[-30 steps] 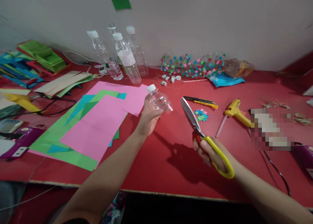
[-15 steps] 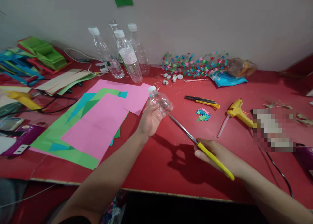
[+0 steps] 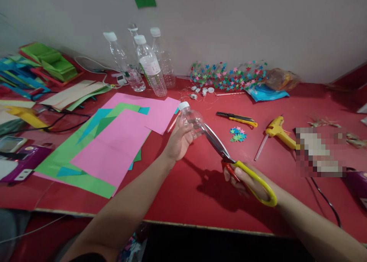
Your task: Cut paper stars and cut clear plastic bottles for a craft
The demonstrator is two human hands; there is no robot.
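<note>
My left hand (image 3: 178,140) is wrapped round a clear plastic bottle top (image 3: 194,118) with a white cap, held tilted above the table. In my right hand (image 3: 243,180) is a pair of scissors (image 3: 219,141) with a yellow and a red handle; my fingers are in the handle loops. The blade tips meet the lower right edge of the bottle piece; whether plastic lies between them I cannot tell. Behind my hands a yellow box cutter (image 3: 236,119) and a small pile of paper stars (image 3: 237,134) lie on the red table (image 3: 186,193).
Coloured paper sheets (image 3: 111,143) lie to the left. Several upright bottles (image 3: 151,65) stand by the wall, beside a star-covered clear bottle (image 3: 228,75) on its side. A yellow glue gun (image 3: 278,130) rests at right, its cord (image 3: 325,197) running to the front.
My right hand has turned the scissors, so the red handle now shows, and brought the blades onto the bottle piece's edge. My left hand has shifted slightly right with the bottle piece.
</note>
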